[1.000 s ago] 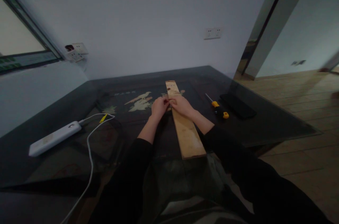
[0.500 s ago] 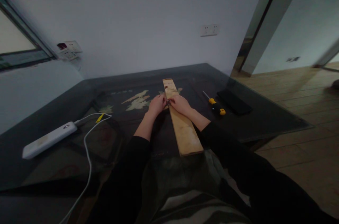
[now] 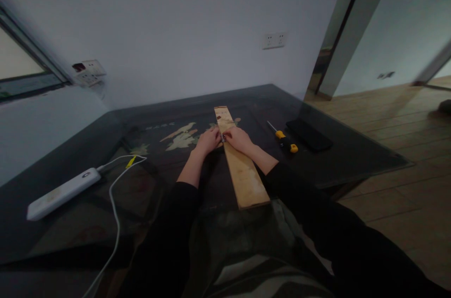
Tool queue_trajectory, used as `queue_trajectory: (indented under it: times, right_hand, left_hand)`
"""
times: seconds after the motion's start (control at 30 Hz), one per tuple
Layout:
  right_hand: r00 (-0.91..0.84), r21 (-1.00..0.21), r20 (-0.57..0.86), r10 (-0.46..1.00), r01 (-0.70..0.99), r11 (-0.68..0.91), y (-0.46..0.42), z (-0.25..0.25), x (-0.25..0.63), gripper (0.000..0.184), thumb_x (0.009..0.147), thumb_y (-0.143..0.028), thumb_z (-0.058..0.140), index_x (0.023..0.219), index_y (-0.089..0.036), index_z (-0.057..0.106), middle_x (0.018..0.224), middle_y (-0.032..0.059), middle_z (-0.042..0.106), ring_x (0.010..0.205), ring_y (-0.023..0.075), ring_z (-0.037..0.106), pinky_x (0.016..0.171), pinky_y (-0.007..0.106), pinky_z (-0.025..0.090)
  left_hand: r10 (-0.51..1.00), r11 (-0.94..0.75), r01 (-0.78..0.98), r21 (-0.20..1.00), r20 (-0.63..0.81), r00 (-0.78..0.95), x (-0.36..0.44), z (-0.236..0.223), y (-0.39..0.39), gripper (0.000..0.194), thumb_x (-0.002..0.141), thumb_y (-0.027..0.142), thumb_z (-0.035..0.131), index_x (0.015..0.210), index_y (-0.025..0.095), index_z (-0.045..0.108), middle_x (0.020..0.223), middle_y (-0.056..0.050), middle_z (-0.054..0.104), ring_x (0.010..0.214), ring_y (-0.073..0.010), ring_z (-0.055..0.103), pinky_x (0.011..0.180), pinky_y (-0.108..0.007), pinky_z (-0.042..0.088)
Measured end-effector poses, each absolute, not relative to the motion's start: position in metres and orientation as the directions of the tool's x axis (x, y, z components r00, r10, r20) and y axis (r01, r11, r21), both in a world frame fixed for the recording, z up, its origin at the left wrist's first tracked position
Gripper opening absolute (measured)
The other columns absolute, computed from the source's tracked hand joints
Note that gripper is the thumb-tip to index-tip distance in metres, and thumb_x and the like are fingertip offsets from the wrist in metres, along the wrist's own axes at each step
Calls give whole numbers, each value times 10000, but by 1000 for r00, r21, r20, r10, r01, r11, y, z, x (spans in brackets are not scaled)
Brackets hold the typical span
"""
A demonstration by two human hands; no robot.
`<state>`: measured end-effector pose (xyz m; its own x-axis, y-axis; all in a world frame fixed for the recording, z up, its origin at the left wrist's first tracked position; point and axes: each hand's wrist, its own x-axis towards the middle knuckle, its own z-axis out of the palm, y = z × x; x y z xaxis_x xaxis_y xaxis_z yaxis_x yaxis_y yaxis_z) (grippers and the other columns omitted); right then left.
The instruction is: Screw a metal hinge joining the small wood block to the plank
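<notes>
A long, narrow wooden board (image 3: 245, 176) lies lengthwise on the dark table, its near end close to my body. Across the board's left edge, my left hand (image 3: 209, 140) and my right hand (image 3: 237, 138) meet with bent, closed fingers. Between their fingertips is a small shiny metal piece (image 3: 222, 137), too small and too covered to name. The right hand rests over the board; the left is at its left side. Right of the board lies a screwdriver (image 3: 283, 140) with a yellow and black handle, touched by neither hand.
Beside the screwdriver lies a flat black object (image 3: 309, 135). A white power strip (image 3: 63, 194) is at the left, its cable (image 3: 113, 194) with a yellow tag running over the near edge. The dark table (image 3: 169, 110) stands against a wall with sockets (image 3: 275, 41).
The view has shifted slightly. Both hands stay together at the same place on the board, with the small metal piece still between the fingertips.
</notes>
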<state>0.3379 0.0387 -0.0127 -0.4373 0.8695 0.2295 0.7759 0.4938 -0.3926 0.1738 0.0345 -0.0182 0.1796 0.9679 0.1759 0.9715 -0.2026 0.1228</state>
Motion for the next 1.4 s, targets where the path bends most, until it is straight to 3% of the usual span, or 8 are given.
queue_trajectory:
  times: [0.47, 0.8, 1.1, 1.4]
  right_hand:
    - [-436, -389, 217, 873, 782, 487, 36, -11, 339, 355, 949, -203, 455, 1113, -219, 769, 1245, 84, 720, 1164, 229, 645, 978, 307, 483]
    - [-449, -412, 224, 865, 761, 501, 35, -9, 342, 380, 935, -183, 449, 1139, -206, 769, 1271, 91, 711, 1188, 236, 639, 1010, 320, 480]
    - [-448, -411, 233, 863, 760, 505, 33, -7, 342, 379, 929, -164, 443, 1111, -195, 774, 1259, 100, 718, 1184, 244, 644, 1004, 330, 483]
    - [-447, -418, 210, 870, 763, 493, 35, -8, 341, 370, 925, -155, 466, 1124, -220, 771, 1248, 87, 724, 1173, 228, 644, 1005, 312, 480]
  left_hand:
    - [975, -130, 978, 163, 199, 97, 174, -17, 33, 352, 1041, 341, 343, 1016, 203, 666, 1112, -135, 721, 1035, -255, 670, 848, -335, 478]
    - [961, -231, 922, 310, 220, 167, 163, -24, 42, 89, 944, 290, 558, 966, 216, 601, 972, -72, 714, 893, -207, 654, 763, -298, 472]
    - [957, -247, 924, 292, 223, 185, 164, -25, 41, 126, 930, 208, 543, 1041, 218, 602, 976, -71, 718, 903, -212, 660, 785, -312, 476]
    - [965, -204, 943, 261, 215, 149, 171, -21, 35, 115, 976, 260, 504, 1002, 209, 605, 989, -89, 720, 946, -229, 667, 788, -307, 469]
